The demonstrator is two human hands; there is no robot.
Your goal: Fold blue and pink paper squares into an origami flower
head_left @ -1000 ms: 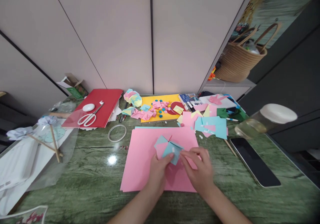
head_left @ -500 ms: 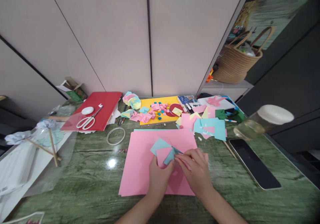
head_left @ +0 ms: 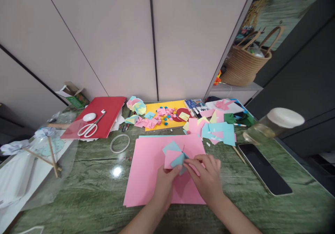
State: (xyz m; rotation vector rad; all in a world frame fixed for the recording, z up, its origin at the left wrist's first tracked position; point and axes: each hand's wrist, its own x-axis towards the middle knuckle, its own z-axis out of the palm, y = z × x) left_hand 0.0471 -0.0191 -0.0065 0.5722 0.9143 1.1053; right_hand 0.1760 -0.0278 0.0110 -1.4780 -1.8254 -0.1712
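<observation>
Over a stack of pink paper sheets point(head_left: 146, 185), both hands hold a folded paper piece point(head_left: 172, 158) with pink and light blue flaps. My left hand point(head_left: 166, 181) pinches its lower edge, thumb on top of a blue flap. The fingertips of my right hand point(head_left: 206, 174) are pressed together at the piece's right side, by a blue fold. A thin dark tip sticks up near the middle of the piece. Light blue paper shows behind the top edge of the pink stack.
A red folder point(head_left: 112, 105) bears white scissors point(head_left: 90, 129). A clear tape ring point(head_left: 119, 143) lies left of the stack. Behind are a yellow sheet point(head_left: 150, 125) with small paper balls and cut paper point(head_left: 222, 132). A phone point(head_left: 264, 169) and lidded cup point(head_left: 272, 126) stand right.
The folded piece has turned a little and shifted slightly right in my hands. My left thumb now lies further over the blue flap. The view has shifted slightly.
</observation>
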